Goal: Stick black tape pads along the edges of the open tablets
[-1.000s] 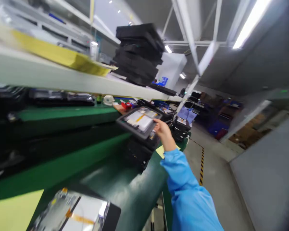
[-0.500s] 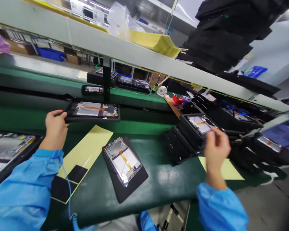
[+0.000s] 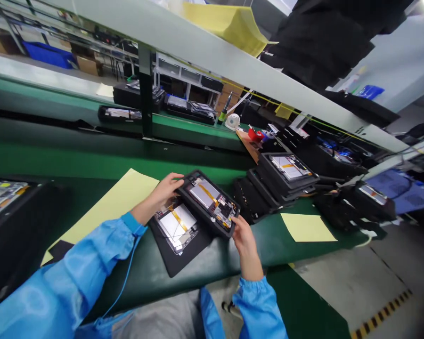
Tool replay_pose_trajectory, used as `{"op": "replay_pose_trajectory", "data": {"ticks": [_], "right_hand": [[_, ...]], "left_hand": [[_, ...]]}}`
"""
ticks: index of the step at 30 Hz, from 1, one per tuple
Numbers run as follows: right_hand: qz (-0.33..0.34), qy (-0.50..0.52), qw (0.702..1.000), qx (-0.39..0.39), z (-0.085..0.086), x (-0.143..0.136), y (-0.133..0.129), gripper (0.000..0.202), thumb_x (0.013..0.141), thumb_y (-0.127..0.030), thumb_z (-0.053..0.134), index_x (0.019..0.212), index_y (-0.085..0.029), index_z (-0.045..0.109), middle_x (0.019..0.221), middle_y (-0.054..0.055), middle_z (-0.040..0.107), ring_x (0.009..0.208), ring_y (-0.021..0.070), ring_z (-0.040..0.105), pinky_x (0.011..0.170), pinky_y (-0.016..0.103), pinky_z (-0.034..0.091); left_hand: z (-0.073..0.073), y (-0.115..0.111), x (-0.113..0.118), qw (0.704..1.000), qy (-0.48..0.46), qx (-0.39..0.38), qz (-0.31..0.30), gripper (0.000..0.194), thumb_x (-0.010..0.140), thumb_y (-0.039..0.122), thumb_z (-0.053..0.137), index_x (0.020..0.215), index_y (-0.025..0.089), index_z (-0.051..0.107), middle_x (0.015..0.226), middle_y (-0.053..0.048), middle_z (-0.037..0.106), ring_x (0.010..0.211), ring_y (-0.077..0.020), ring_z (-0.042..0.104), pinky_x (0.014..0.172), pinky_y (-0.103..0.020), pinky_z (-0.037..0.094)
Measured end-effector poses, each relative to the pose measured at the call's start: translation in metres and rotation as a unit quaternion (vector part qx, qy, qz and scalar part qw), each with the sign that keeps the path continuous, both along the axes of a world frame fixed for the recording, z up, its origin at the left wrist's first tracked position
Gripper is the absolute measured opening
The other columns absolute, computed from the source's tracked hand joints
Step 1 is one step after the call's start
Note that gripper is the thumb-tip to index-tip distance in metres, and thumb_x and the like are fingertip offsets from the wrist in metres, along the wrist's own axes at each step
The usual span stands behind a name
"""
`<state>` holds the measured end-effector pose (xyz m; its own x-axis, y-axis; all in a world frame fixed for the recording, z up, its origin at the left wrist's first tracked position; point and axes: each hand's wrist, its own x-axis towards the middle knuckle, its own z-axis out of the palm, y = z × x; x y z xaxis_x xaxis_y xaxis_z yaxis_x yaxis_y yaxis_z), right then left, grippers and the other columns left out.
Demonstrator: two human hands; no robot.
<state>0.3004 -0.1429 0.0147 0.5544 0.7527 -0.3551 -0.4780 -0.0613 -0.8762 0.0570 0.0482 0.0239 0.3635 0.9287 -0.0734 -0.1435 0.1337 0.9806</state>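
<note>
A black tray with an opened tablet in it (image 3: 209, 200) is held tilted above the bench between both hands. My left hand (image 3: 164, 190) grips its upper left corner, and my right hand (image 3: 243, 235) pinches its lower right corner. Partly covered beneath it, another opened tablet (image 3: 176, 228) with an orange ribbon lies on a black sheet (image 3: 173, 263). To the right rises a stack of black trays (image 3: 286, 181), an opened tablet showing in the top one.
Yellow sheets lie left (image 3: 109, 207) and right (image 3: 308, 227) on the green bench (image 3: 286, 249). A large black tray with a board (image 3: 2, 197) is at the far left. A white shelf beam (image 3: 212, 56) crosses above, carrying black material (image 3: 325, 42).
My left hand has brought the held tray rightward and down, over the tablet on the black sheet. My right hand has left the stack and now grips the tray's other end. The view has shifted.
</note>
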Motion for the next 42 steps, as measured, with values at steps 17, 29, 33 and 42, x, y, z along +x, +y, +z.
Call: {"op": "replay_pose_trajectory", "data": {"ticks": [17, 29, 33, 42], "right_hand": [[0.107, -0.662, 0.735, 0.098, -0.027, -0.071, -0.062, 0.037, 0.098, -0.024, 0.064, 0.134, -0.026, 0.064, 0.144, 0.013, 0.060, 0.137, 0.0295, 0.055, 0.114, 0.051, 0.047], [0.236, -0.636, 0.730, 0.084, -0.048, -0.123, -0.034, 0.010, 0.096, -0.025, 0.069, 0.106, -0.023, 0.073, 0.101, 0.007, 0.069, 0.096, 0.0227, 0.063, 0.085, 0.036, 0.051], [0.244, -0.562, 0.789, 0.047, -0.036, -0.098, -0.032, 0.010, 0.096, -0.025, 0.068, 0.105, -0.022, 0.068, 0.100, 0.005, 0.070, 0.094, 0.0192, 0.065, 0.085, 0.031, 0.052], [0.273, -0.511, 0.814, 0.028, -0.007, -0.042, -0.008, 0.016, 0.086, -0.030, 0.078, 0.100, -0.023, 0.077, 0.089, 0.002, 0.070, 0.085, 0.0184, 0.065, 0.084, 0.031, 0.051]], "left_hand": [[-0.111, -0.150, -0.228, 0.716, 0.590, 0.354, 0.118, 0.065, 0.100, 0.058, 0.038, 0.152, 0.019, 0.042, 0.148, -0.025, 0.057, 0.140, -0.0476, 0.052, 0.110, -0.067, 0.047], [-0.057, -0.206, -0.138, 0.743, 0.413, 0.526, 0.029, 0.041, 0.097, 0.012, 0.053, 0.136, 0.017, 0.063, 0.139, -0.011, 0.068, 0.132, -0.0235, 0.060, 0.113, -0.036, 0.050], [-0.071, -0.211, -0.088, 0.725, 0.374, 0.578, -0.034, 0.037, 0.101, 0.017, 0.049, 0.132, 0.018, 0.069, 0.137, -0.008, 0.070, 0.128, -0.0220, 0.063, 0.111, -0.036, 0.048], [-0.089, -0.174, -0.137, 0.735, 0.317, 0.598, -0.051, 0.055, 0.095, 0.017, 0.049, 0.146, 0.033, 0.061, 0.132, 0.003, 0.074, 0.116, -0.0202, 0.072, 0.107, -0.038, 0.056]]}}
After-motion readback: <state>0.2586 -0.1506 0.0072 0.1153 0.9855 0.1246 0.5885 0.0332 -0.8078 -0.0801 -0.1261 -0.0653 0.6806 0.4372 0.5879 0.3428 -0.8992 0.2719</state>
